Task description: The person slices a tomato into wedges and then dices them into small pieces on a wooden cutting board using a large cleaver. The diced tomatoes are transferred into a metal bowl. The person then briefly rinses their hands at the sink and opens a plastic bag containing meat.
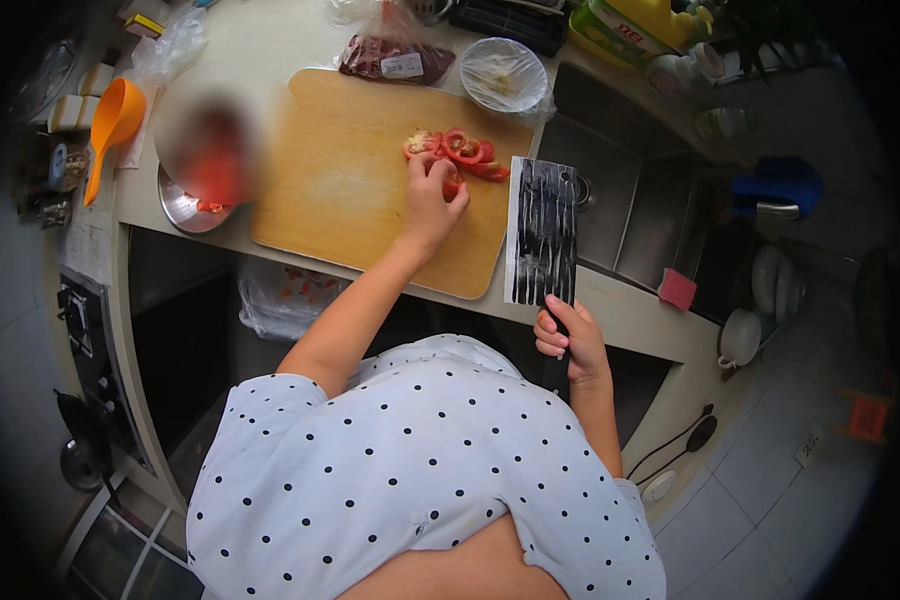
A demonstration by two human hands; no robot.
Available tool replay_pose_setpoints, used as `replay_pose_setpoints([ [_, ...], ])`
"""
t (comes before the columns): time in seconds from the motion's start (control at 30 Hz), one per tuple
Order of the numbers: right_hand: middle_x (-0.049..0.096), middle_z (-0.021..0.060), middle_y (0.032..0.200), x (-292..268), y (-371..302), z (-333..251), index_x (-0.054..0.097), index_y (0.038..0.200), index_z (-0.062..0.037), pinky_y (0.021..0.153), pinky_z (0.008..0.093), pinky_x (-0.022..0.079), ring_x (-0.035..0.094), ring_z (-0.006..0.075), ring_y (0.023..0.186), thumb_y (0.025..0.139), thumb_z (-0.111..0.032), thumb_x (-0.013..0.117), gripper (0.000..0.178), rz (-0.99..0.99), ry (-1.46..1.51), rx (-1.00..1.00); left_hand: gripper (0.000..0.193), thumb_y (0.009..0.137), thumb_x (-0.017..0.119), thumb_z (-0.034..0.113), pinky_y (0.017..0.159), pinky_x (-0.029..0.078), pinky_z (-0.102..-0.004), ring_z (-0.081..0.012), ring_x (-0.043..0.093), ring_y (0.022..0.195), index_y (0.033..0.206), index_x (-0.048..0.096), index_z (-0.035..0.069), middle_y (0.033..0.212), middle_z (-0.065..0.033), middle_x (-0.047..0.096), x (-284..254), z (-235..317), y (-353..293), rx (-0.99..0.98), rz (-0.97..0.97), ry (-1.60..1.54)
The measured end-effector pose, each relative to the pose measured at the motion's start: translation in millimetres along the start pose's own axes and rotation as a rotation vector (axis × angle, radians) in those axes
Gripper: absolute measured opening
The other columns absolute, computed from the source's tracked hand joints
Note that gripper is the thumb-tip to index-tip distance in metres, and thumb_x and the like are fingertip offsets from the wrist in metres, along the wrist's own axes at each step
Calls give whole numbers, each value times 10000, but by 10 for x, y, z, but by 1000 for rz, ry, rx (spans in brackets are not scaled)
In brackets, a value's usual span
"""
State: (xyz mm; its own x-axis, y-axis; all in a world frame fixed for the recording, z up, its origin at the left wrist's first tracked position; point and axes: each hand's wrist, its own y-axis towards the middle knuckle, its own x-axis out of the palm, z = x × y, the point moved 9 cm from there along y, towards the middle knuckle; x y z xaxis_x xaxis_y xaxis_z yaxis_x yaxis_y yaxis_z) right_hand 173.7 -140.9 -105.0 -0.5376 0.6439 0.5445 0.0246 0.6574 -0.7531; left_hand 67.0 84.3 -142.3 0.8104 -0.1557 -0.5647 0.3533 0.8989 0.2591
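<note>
Silvery metal bowl (178, 212) at far left, red bits inside, on the pale desk (250, 40). Next over is my tan wooden cutting board (330, 170), and I'd say I'm partway through slicing tomato. My left hand (432, 208) reaches up over it, fingers curled and pinching a glossy red tomato chunk (452, 184) right by the juicy red tomato slices (463, 148). Then the broad, dark, pale-streaked cleaver (543, 235), pointing away from me, handle wrapped in my right hand's (576, 345) fingers. Imo another cut calls for bringing the blade left, left fingers tucked.
</note>
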Motion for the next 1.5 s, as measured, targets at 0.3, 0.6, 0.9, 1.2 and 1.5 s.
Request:
replay_pose_setpoints([
  [0.3, 543, 73, 635, -28, 187, -132, 561, 931, 25, 489, 298, 417, 501, 125, 511, 848, -171, 598, 216, 236, -1148, -252, 394, 675, 731, 98, 794, 482, -366, -321, 558, 947, 1017, 559, 7, 1076, -173, 528, -324, -21, -20, 2, -62, 133],
  [0.6, 598, 209, 839, 18, 366, 79, 467, 1281, -43, 688, 380, 472, 592, 308, 680, 830, -72, 563, 461, 97, -1260, -349, 334, 666, 742, 86, 789, 471, -371, -319, 562, 914, 941, 569, 10, 994, -160, 569, -209, -321, -264, -156, -318, -72],
  [0.9, 553, 117, 700, 471, 353, -209, 469, 1278, -14, 627, 294, 453, 549, 146, 648, 932, -334, 499, 472, -13, -1165, -154, 282, 665, 725, 55, 806, 455, -400, -314, 543, 947, 924, 614, 35, 978, -121, 575, -458, 184, -535, 253, -79, 68],
  [1.2, 642, 224, 915, 591, 568, -259, 557, 1134, 49, 786, 371, 463, 621, 344, 877, 957, -404, 417, 505, -59, -1480, -123, 283, 670, 715, 8, 797, 468, -379, -296, 544, 935, 942, 665, 63, 936, -92, 602, -434, 63, -564, 281, -15, -74],
  [1.5, 635, 244, 943, 954, 1192, -90, 571, 1152, 6, 778, 366, 471, 623, 354, 888, 947, -380, 452, 453, -122, -1444, -307, 242, 682, 714, 25, 803, 466, -377, -293, 542, 917, 915, 668, 72, 927, -86, 602, -419, -24, -581, 213, -6, -103],
])
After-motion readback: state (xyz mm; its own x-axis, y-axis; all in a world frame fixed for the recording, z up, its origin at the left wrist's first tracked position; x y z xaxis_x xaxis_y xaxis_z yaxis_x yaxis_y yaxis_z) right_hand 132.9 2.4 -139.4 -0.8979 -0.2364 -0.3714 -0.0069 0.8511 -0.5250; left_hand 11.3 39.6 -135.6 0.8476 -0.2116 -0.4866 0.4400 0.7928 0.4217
